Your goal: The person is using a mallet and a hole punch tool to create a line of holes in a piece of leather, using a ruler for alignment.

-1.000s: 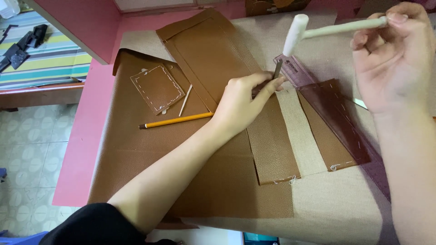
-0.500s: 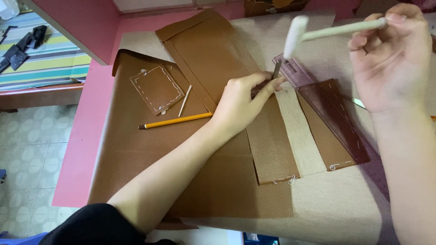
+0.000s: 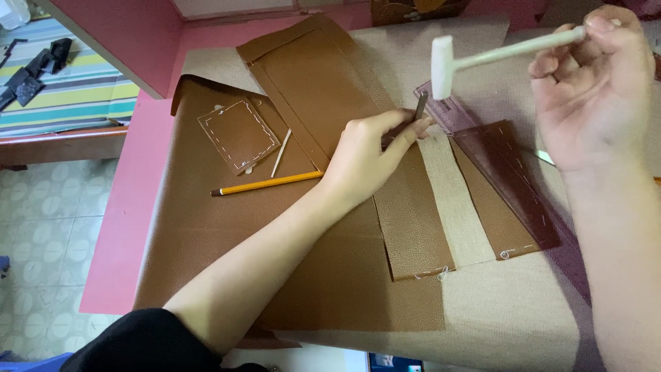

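Observation:
My left hand (image 3: 368, 155) pinches a thin metal punch (image 3: 419, 105), held upright with its tip on a brown leather strip (image 3: 413, 227). My right hand (image 3: 595, 83) grips the handle of a small white mallet (image 3: 443, 65), whose head hangs just above the top of the punch. Beside the punch a tinted clear ruler (image 3: 506, 176) lies over a second leather strip with stitch marks.
Large brown leather sheets (image 3: 206, 227) cover a beige cloth on the pink table (image 3: 120, 234). A yellow pencil (image 3: 268, 183), a thin stick (image 3: 281, 153) and a small leather patch with white stitching (image 3: 237, 134) lie at left. The table's left edge drops to a tiled floor.
The mallet has swung a little: its head sits slightly lower and closer to the punch top than a second ago. My left hand and the punch have stayed put.

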